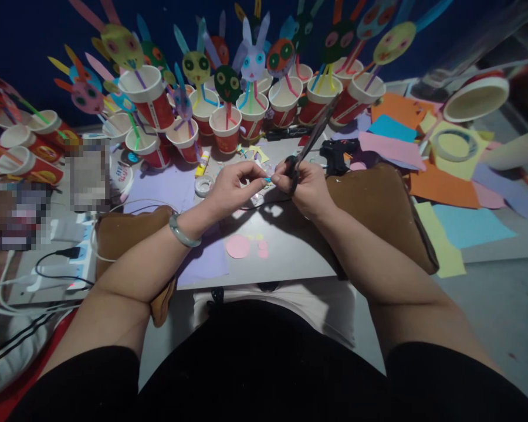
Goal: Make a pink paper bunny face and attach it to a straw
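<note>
My left hand [240, 186] pinches a tiny blue paper piece [268, 180] between thumb and fingertips, over the grey table. Touching the same piece from the other side are the fingertips of my right hand [305, 186]. That hand is also closed on black-handled scissors [293, 171], whose blades point up and away. On the table nearer to me lie a pink paper circle [237, 246] and small pink circles [263, 249]. A roll of tape [203, 186] and a yellow glue stick [202, 164] are left of my hands.
Red paper cups [226, 130] holding straws and paper rabbit faces line the back. Brown cushions [374, 217] flank my forearms. Coloured paper sheets [473, 225] lie right, beside a hot-glue gun [339, 153]. A power strip [83, 255] with cables sits left.
</note>
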Motion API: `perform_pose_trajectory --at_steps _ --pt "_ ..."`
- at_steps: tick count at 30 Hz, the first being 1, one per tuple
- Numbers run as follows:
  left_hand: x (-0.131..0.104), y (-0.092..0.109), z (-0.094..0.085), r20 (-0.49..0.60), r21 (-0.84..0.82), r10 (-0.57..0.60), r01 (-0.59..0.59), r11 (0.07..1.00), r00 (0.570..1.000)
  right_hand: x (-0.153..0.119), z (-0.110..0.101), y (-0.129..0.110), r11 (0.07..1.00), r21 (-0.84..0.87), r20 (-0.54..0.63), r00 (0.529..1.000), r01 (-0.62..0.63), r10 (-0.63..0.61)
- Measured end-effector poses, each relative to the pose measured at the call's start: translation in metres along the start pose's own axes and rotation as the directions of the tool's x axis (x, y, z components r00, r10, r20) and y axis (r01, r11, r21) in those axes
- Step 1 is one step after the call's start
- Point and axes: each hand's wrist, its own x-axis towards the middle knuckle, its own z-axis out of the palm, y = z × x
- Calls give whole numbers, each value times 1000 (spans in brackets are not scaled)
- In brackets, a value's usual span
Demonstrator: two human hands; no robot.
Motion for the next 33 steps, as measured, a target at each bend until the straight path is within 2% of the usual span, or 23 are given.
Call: perform_pose_trajectory --at_steps 6,13,16,20,26,30,33 --pt "-3 5 0 -50 -6 55 -55 998 997 0 0 2 1000 16 0 1000 -2 2" --pt "-5 20 -4 -41 204 78 -68 977 996 1 1 4 998 32 -14 998 -54 54" --pt "-5 19 -4 -37 225 76 -66 972 996 1 1 4 996 54 -7 997 -70 70" --pt "-4 13 -3 -55 63 44 -41 997 998 1 2 4 996 56 -10 997 -71 72" --pt "-2 4 2 -13 -215 -166 159 964 986 1 1 5 997 47 -15 998 -55 56" --pt "0 8 4 20 -277 -269 264 924 963 -1 1 0 999 31 15 1000 -11 11" --pt "1 13 3 69 -309 -303 310 899 950 -2 1 -2 1000 20 30 1000 -3 3"
